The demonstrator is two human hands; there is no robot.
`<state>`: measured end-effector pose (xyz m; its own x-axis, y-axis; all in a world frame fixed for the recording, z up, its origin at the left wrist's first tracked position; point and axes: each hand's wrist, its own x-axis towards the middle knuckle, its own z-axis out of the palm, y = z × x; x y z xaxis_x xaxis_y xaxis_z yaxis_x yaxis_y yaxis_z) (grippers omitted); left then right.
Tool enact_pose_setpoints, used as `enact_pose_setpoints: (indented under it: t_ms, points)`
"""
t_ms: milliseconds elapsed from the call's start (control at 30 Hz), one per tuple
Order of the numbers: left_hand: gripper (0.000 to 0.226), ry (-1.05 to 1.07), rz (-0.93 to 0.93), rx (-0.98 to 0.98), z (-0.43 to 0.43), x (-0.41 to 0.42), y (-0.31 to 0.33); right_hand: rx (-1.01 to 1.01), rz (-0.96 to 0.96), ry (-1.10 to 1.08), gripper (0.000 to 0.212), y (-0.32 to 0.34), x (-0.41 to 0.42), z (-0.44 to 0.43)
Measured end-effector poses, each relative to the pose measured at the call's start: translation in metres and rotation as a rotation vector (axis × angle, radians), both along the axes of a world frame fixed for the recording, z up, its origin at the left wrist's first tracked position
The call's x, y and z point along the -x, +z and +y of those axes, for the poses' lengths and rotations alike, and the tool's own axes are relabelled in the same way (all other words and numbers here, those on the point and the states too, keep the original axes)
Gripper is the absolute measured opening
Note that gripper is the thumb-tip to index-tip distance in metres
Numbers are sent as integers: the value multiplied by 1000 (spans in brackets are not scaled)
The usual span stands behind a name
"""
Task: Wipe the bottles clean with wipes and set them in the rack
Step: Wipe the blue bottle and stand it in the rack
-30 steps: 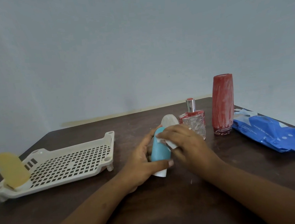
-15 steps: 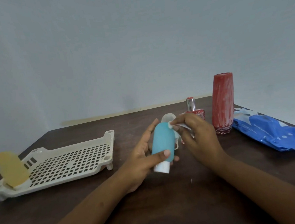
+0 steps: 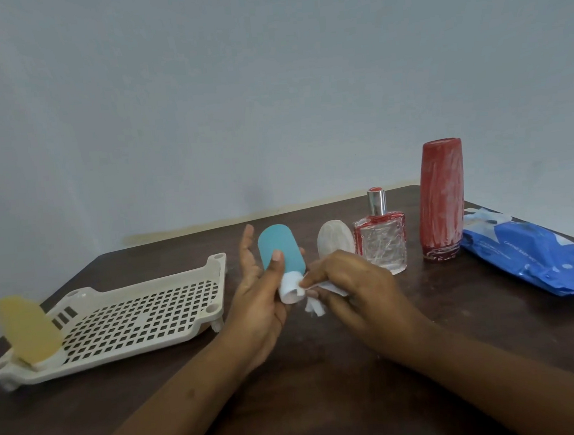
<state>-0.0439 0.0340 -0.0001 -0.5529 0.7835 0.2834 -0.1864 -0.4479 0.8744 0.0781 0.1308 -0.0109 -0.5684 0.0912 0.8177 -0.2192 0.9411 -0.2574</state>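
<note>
My left hand (image 3: pixel 259 298) holds a small blue bottle (image 3: pixel 279 248) with a white cap (image 3: pixel 290 290), cap end down and tilted toward me, thumb across its front. My right hand (image 3: pixel 349 284) pinches a white wipe (image 3: pixel 314 296) against the cap. A cream slotted rack (image 3: pixel 142 318) lies to the left with a yellow bottle (image 3: pixel 26 328) standing in its near-left corner. Behind my right hand stand a pale whitish bottle (image 3: pixel 333 239), a clear perfume bottle (image 3: pixel 382 240) with red trim, and a tall smeared red bottle (image 3: pixel 442 200).
A blue pack of wipes (image 3: pixel 539 252) lies at the right edge of the dark wooden table (image 3: pixel 326 386). A plain grey wall rises close behind the table's far edge.
The blue bottle has risen and tilted in my left hand. My right hand with the wipe moved down from the bottle's top end to its white cap.
</note>
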Motion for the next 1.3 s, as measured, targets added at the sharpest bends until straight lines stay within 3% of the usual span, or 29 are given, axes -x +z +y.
enact_pose_setpoints:
  t_ms: [200, 333, 433, 533, 700, 867, 933, 1167, 1300]
  points:
    - [77, 14, 57, 4, 2, -5, -2, 210, 62, -70, 9, -3, 2, 8]
    - [82, 67, 62, -35, 0, -5, 2, 75, 42, 11, 9, -2, 0, 0]
    - [97, 110, 108, -7, 0, -7, 2, -23, 16, 39, 12, 0, -1, -2]
    - [106, 158, 127, -8, -1, -8, 1, -10, 11, 19, 11, 2, -1, -2]
    - [112, 214, 167, -47, -4, -10, 0, 354, -116, 88, 8, 1, 1, -2]
    - [112, 230, 310, -117, -4, -20, 4, 1139, -179, 497, 30, 3, 3, -3]
    - [111, 244, 373, -136, -6, -23, 6, 1344, -166, 659, 36, 9, 1, -9]
    - [109, 253, 510, -164, -10, -30, 5, 1657, -232, 867, 54, 21, -6, -19]
    - [90, 285, 596, -67, -8, -23, 0, 1617, -362, 859, 66, 24, -10, -21]
